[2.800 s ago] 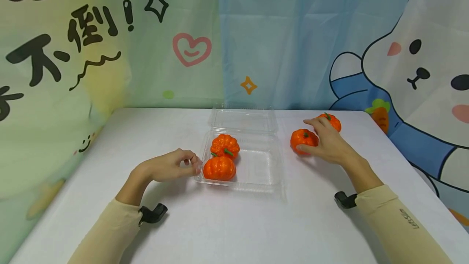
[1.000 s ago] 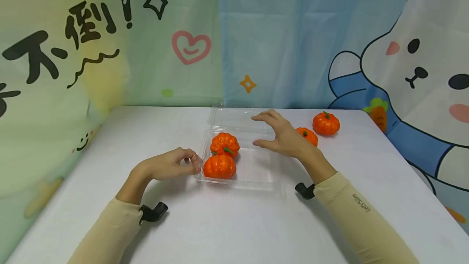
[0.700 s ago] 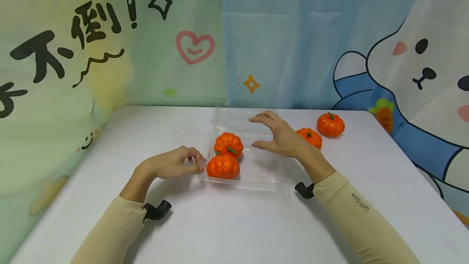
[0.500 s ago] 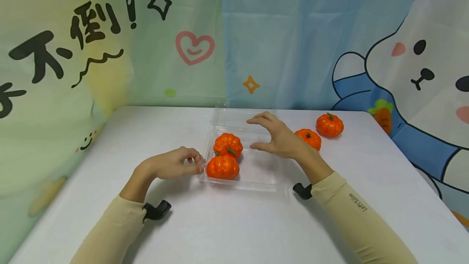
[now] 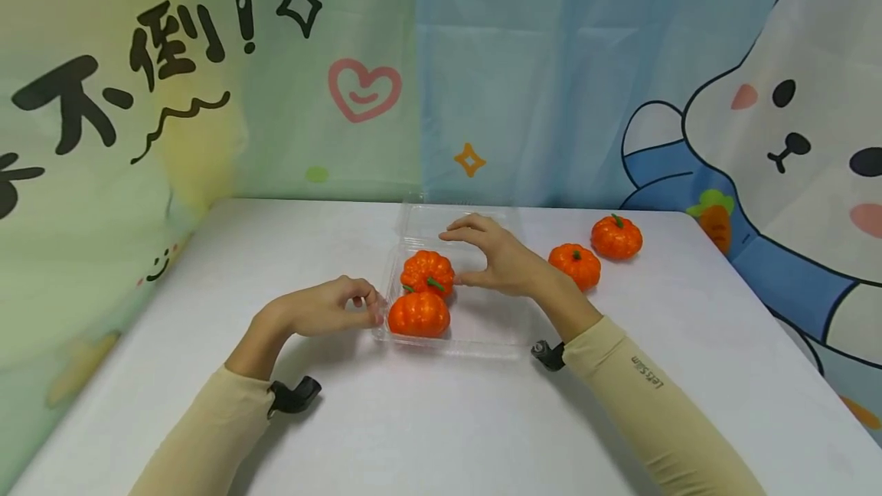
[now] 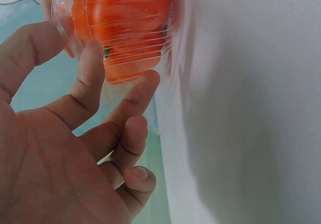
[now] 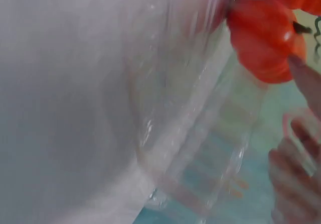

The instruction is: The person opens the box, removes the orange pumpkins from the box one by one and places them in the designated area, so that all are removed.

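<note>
Clear container (image 5: 485, 344), plastic, one, standing on a white desk (image 5: 441, 427), its lid (image 5: 427, 222) folded back behind it. Contents: two orange pumpkins with green stems, in the left half, the front pumpkin (image 5: 419, 317) and rear pumpkin (image 5: 424, 269) close together. Left hand (image 5: 331, 308): palm turned inward, grip pinching the container's left rim between thumb and fingers. Right hand (image 5: 492, 257): above the container's right half, grip released, fingers spread in a curve, thumb tip at the rear pumpkin's right side; whether it touches cannot be told. On the desk, right of the container: two further pumpkins, a nearer loose pumpkin (image 5: 575, 265) and, just behind and to its right, a farther loose pumpkin (image 5: 616, 237). Count: pumpkins, four; containers, one; hands, two; beige sleeves (image 5: 207, 435), two.
</note>
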Demonstrator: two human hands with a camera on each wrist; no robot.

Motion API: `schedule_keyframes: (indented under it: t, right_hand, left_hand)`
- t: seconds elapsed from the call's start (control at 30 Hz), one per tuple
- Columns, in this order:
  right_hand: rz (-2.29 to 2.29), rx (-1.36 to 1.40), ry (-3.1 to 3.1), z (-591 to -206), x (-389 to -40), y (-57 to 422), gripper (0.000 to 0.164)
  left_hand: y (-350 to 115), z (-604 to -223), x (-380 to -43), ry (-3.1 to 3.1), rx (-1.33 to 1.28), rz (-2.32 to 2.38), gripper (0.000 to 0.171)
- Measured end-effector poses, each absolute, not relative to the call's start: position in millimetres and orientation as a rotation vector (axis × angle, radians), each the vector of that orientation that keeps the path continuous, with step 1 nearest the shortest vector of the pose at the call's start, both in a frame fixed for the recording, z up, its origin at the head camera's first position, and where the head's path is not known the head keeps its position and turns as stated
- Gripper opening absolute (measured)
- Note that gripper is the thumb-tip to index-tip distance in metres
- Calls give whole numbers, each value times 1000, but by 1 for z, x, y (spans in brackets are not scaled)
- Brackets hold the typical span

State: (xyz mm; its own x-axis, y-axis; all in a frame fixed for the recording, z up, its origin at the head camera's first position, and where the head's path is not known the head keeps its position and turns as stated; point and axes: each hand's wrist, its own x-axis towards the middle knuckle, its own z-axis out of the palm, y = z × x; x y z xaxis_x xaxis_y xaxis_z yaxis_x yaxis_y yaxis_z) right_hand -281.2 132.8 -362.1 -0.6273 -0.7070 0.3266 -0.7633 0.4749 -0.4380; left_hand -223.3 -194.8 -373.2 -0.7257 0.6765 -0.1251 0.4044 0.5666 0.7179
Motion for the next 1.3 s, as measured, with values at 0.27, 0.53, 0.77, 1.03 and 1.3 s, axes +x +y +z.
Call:
schedule_keyframes:
  t: [0.27, 0.53, 0.77, 1.03, 1.3]
  right_hand:
    - [834, 1375, -2629, -364, -282, 121, 61]
    - [796, 1409, -2651, -365, -281, 120, 56]
    - [791, 1447, -2705, -369, -280, 117, 65]
    - [839, 1483, -2636, -370, -281, 113, 63]
    - [844, 1493, -2550, -369, -279, 113, 63]
  left_hand:
    - [-197, -375, -221, 2421, 890, 972, 10]
    - [-196, -374, -223, 2423, 891, 965, 9]
    - [-194, -374, -223, 2416, 887, 963, 10]
    - [-193, -374, -222, 2404, 900, 989, 9]
    - [-194, -374, -221, 2417, 886, 974, 10]
